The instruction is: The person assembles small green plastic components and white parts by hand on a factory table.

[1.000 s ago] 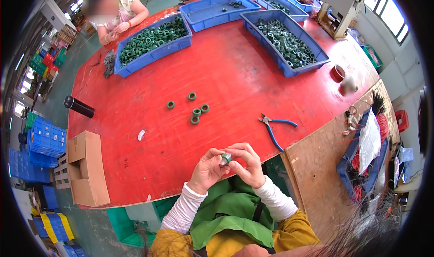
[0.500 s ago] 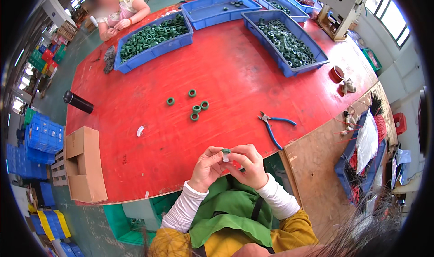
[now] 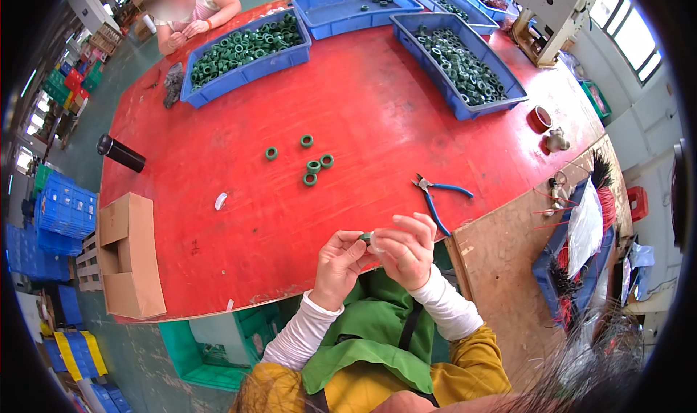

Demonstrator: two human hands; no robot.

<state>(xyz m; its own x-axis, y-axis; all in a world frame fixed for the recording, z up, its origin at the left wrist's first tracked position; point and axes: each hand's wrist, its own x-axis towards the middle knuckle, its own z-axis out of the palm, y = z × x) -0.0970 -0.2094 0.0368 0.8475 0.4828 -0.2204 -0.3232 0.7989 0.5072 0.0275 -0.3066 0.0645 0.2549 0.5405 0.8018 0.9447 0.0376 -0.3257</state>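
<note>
Above the table's near edge, my left hand (image 3: 337,269) pinches a small green ring (image 3: 365,237) between thumb and fingers. My right hand (image 3: 408,254) is close beside it, fingers bent and pressed together round a thin clear strip (image 3: 375,244) that meets the ring's right side. The strip looks like tape or film, but its kind is hard to make out. Beyond my hands several loose green rings (image 3: 311,180) lie on the red tabletop (image 3: 254,224). Blue-handled cutting pliers (image 3: 434,196) rest open to the right of them.
Blue trays of green rings (image 3: 247,82) (image 3: 501,104) and a blue tray with few rings (image 3: 348,28) stand at the back. A cardboard box (image 3: 141,268), black cylinder (image 3: 120,153) and curled white scrap (image 3: 220,201) lie left. A wire bin (image 3: 541,268) is right. Another person (image 3: 210,10) sits far left.
My right hand has risen slightly and shifted right, drawing the clear strip to the ring's side. My left hand keeps the ring, moved a little. The whole view has shifted slightly.
</note>
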